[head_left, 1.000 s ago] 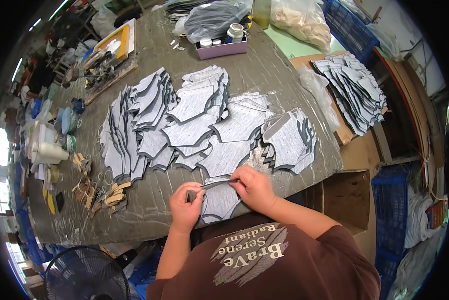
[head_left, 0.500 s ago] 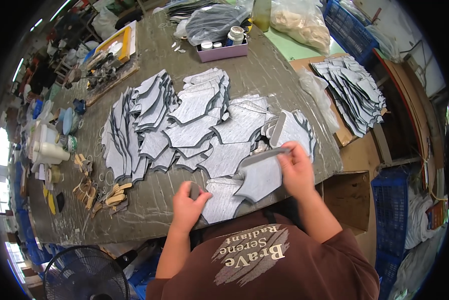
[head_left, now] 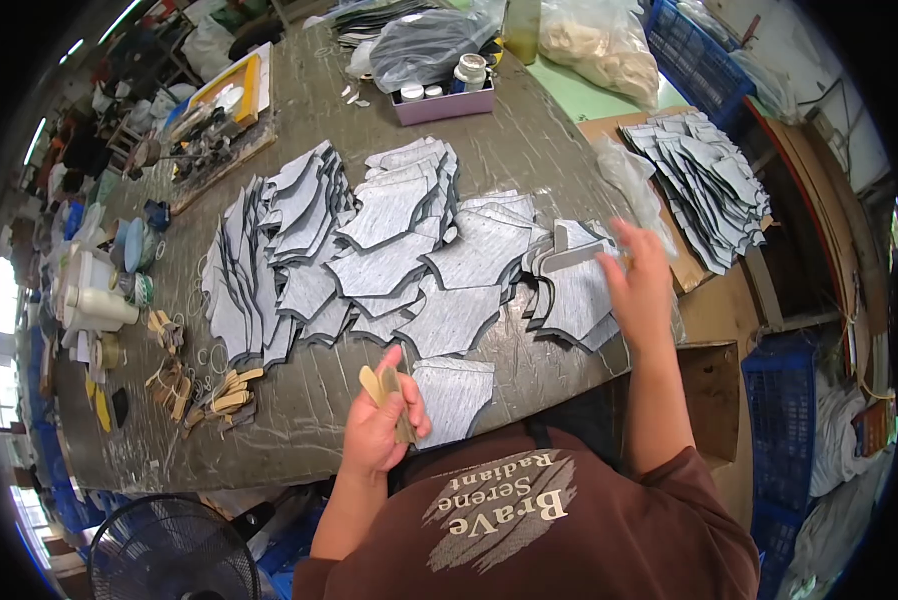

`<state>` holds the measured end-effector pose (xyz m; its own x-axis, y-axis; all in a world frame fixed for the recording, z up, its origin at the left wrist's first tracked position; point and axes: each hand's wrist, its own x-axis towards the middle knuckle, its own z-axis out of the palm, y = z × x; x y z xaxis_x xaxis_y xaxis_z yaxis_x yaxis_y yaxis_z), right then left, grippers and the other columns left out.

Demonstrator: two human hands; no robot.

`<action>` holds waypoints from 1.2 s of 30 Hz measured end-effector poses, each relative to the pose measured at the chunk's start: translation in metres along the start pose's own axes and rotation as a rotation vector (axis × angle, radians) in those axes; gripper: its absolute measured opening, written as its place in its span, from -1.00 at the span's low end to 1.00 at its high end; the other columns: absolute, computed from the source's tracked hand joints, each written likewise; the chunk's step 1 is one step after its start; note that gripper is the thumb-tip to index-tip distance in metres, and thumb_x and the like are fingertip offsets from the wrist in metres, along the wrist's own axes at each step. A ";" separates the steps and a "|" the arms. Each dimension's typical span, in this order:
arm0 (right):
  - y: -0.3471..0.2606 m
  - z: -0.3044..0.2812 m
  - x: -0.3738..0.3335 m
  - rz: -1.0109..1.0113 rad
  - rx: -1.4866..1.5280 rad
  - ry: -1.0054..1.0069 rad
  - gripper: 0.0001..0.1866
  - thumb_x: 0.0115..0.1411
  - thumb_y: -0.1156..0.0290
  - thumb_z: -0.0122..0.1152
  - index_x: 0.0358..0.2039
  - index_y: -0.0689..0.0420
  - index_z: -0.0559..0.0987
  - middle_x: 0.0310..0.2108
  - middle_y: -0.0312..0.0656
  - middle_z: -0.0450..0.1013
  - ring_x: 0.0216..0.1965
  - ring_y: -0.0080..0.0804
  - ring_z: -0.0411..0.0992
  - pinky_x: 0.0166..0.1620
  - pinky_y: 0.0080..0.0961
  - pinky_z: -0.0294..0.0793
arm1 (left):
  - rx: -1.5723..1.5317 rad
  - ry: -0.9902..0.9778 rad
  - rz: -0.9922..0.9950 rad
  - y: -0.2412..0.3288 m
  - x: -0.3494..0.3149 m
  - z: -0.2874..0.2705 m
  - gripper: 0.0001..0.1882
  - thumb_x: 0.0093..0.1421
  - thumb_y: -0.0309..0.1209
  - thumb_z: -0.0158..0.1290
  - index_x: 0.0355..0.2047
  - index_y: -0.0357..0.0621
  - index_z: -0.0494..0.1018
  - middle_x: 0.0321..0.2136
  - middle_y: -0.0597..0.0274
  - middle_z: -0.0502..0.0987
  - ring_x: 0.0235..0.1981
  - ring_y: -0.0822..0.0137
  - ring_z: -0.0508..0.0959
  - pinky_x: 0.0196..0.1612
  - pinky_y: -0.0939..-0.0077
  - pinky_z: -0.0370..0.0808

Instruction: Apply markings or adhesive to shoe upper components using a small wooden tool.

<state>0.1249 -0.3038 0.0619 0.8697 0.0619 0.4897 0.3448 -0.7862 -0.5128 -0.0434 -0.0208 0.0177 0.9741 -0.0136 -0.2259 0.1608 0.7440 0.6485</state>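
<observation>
My left hand (head_left: 381, 425) is closed on a small flat tan-and-grey strip (head_left: 373, 385) with rounded ends; I cannot make out its exact kind. Just right of that hand, one light-grey cut piece (head_left: 454, 395) with curved sides lies flat at the table's front edge. Over the right-hand pile of grey cut pieces (head_left: 574, 295), my right hand (head_left: 637, 280) is open, fingers apart, holding nothing. The top piece there has a folded-up darker edge. Overlapping stacks of the same pieces (head_left: 384, 270) spread across the middle of the table.
Loose tan-and-grey strips (head_left: 231, 395) lie on the table (head_left: 309, 420) at left. A purple box (head_left: 449, 105) with bottles stands at the back. Another grey stack (head_left: 694, 190) rests on cardboard at right. A black fan (head_left: 174, 550) is below left.
My right hand has moved right and away from me, letting go of its grey piece onto the right-hand pile. My left hand has turned, so the strip in it shows more.
</observation>
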 end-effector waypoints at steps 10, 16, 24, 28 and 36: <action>-0.095 0.039 -0.062 0.131 0.823 -0.864 -0.88 0.07 0.46 0.22 -0.42 0.26 0.58 -0.52 -0.15 0.49 -0.48 -0.46 0.41 -0.38 -0.54 0.38 | 0.943 -0.037 0.030 0.001 0.006 0.031 -0.46 0.10 -0.61 -0.01 0.13 -0.40 0.19 -0.36 0.27 0.41 -0.55 0.56 0.39 -0.47 0.67 0.37; -0.092 0.042 -0.065 0.186 0.827 -0.956 -0.87 0.05 0.46 0.20 -0.44 0.27 0.58 -0.61 -0.14 0.48 -0.56 -0.54 0.40 -0.44 -0.56 0.38 | 1.159 -0.036 0.082 0.001 0.004 0.026 -0.48 0.07 -0.42 0.12 0.05 -0.31 0.32 -0.07 -0.12 0.43 -0.03 0.03 0.45 0.03 0.38 0.34; -0.088 0.055 -0.081 0.680 1.478 -1.064 -0.90 0.19 0.45 0.00 -0.41 0.18 0.44 -0.62 -0.33 0.41 -0.64 -0.67 0.21 -0.55 -0.68 0.18 | 0.377 0.021 -0.135 -0.010 0.006 0.022 -0.61 0.20 -0.46 0.00 0.03 -0.28 0.27 -0.34 0.18 0.44 -0.39 0.38 0.48 -0.33 0.52 0.43; -0.081 0.059 -0.090 0.726 1.652 -1.005 -0.91 0.24 0.45 -0.11 -0.41 0.11 0.36 -0.65 -0.39 0.28 -0.65 -0.70 0.12 -0.58 -0.70 0.08 | 0.347 0.101 0.047 -0.010 0.009 0.001 -0.71 0.20 -0.52 -0.02 -0.06 -0.24 0.30 -0.41 0.30 0.42 -0.48 0.46 0.43 -0.41 0.57 0.39; -0.087 0.054 -0.099 0.755 1.420 -1.127 -0.88 0.26 0.44 -0.17 -0.39 0.10 0.37 -0.53 -0.32 0.31 -0.53 -0.64 0.23 -0.47 -0.71 0.21 | 1.166 -0.197 0.387 0.004 0.014 0.018 -0.89 -0.02 -0.62 0.12 -0.46 -0.25 0.43 -0.53 0.24 0.43 -0.54 0.43 0.38 -0.44 0.57 0.33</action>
<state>0.0277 -0.2083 0.0196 0.5432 0.7556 -0.3661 -0.6550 0.1086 -0.7478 -0.0264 -0.0304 0.0304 0.9800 -0.1006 0.1719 -0.1952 -0.3137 0.9293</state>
